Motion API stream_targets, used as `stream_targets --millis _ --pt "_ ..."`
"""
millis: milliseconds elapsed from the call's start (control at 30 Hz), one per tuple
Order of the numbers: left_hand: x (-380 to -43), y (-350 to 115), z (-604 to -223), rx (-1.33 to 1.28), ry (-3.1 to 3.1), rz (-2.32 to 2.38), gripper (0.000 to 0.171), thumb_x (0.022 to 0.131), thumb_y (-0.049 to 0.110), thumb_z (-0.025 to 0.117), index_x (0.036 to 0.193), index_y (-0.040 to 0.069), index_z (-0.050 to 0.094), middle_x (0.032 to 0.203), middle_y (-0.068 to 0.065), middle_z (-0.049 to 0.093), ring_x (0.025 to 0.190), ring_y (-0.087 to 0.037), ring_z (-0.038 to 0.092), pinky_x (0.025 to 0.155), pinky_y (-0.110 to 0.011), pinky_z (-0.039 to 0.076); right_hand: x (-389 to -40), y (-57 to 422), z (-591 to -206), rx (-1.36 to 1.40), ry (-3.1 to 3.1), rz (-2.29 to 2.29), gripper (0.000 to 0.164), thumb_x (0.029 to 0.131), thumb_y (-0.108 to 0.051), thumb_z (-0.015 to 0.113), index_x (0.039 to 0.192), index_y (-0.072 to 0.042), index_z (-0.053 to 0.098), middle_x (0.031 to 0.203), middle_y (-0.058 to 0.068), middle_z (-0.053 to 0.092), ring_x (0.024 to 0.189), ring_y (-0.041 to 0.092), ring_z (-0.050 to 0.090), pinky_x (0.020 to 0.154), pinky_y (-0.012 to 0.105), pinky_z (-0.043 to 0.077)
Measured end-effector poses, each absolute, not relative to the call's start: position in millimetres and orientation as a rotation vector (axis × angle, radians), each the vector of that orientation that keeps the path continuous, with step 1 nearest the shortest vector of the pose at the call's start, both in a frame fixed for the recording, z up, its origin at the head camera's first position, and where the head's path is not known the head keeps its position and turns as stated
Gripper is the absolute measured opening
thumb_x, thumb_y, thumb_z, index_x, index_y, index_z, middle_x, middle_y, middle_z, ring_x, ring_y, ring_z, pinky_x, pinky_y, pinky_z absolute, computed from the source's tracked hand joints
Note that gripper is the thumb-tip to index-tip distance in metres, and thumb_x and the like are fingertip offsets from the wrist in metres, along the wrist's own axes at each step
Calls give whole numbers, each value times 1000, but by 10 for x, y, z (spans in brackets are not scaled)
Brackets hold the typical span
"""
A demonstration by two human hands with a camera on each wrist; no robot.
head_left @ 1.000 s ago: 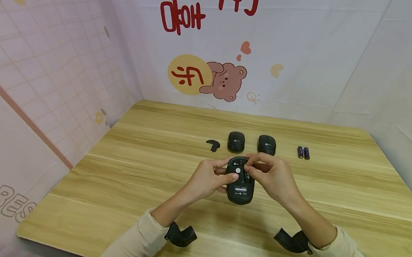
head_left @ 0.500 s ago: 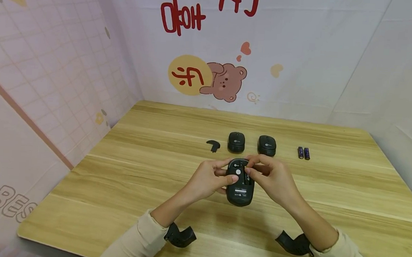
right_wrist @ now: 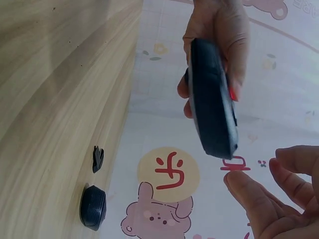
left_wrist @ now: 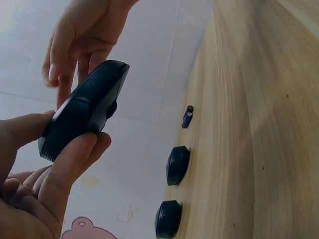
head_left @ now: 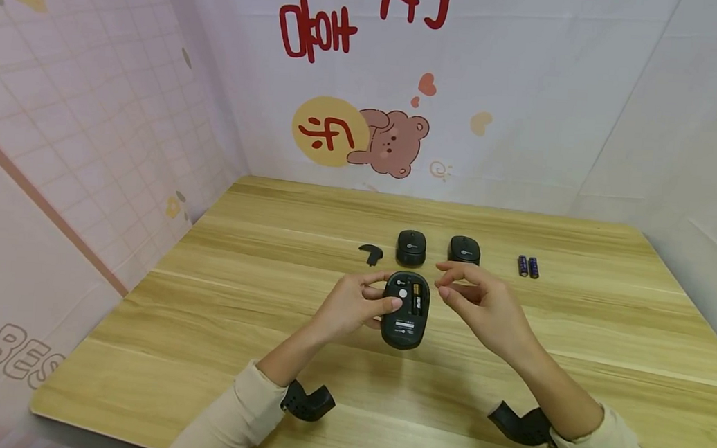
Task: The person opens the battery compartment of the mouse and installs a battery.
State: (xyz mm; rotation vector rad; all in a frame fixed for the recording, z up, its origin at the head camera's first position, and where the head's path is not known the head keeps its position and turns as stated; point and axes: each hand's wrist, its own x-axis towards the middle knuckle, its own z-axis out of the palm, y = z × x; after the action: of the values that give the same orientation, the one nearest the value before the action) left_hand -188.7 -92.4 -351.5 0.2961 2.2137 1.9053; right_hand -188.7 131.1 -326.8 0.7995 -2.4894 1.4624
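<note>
My left hand (head_left: 346, 310) grips a black computer mouse (head_left: 404, 331), its underside turned up and the thumb lying across it. A black-and-gold battery (head_left: 417, 301) lies in the mouse's uncovered battery slot. Just right of the mouse is my right hand (head_left: 492, 310), apart from it. In the right wrist view the right hand's thumb and fingers (right_wrist: 249, 191) are loosely bent with a gap between them and nothing held. Seen from the left wrist, the mouse (left_wrist: 82, 109) stands edge-on between thumb and fingers, hiding part of the right hand (left_wrist: 92, 30).
Two more black mice (head_left: 411, 247) (head_left: 465, 248) stand upright on the wooden table (head_left: 201, 324) behind the hands. A black battery cover (head_left: 372, 253) lies to their left. Two blue batteries (head_left: 527, 266) lie to their right. A printed cloth wall (head_left: 528, 125) rises behind the table.
The right fingers have come off the battery slot and drawn away to the right, baring the battery. The left hand has shifted slightly left with the mouse.
</note>
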Motion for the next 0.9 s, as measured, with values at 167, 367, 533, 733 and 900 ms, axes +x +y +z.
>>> stream_targets --millis 167,367,533,733,900 --pt "-2012 -1043 -3568 243 2255 1899 59 87 9 69 138 -4 43 112 -24 63 86 -29 69 66 -38 59 -1879 1343 -3283 809 -2522 1446 5 91 -2 61 94 -5 65 124 14 58 93 28 67 75 31 58" --pt "-2198 -1199 -3652 99 2320 1888 59 87 8 68 139 -4 42 114 -24 62 88 -30 68 67 -38 59 -1857 1420 -3307 774 -2554 1430 6 91 -3 61 95 -5 65 126 12 57 95 25 67 74 26 57" --pt "-2321 -1334 -3718 35 2357 1900 59 88 9 68 138 -5 42 115 -25 61 90 -32 67 69 -40 58 -1843 1499 -3323 750 -2546 1434 6 92 -5 61 96 -5 65 127 14 57 93 22 67 73 21 56" --pt "-2439 -1475 -3783 -2 2373 1916 58 88 8 68 138 -6 42 119 -26 58 92 -33 67 66 -35 59 -1830 1563 -3345 748 -2531 1381 7 92 -9 62 97 -7 67 122 10 60 91 13 66 72 19 55" --pt "-2528 -1553 -3819 -36 2394 1916 58 88 9 68 138 -4 43 119 -26 58 90 -33 67 68 -35 59 -1813 1601 -3363 735 -2525 1374 10 93 -9 61 100 -7 67 120 7 60 95 6 64 74 18 54"
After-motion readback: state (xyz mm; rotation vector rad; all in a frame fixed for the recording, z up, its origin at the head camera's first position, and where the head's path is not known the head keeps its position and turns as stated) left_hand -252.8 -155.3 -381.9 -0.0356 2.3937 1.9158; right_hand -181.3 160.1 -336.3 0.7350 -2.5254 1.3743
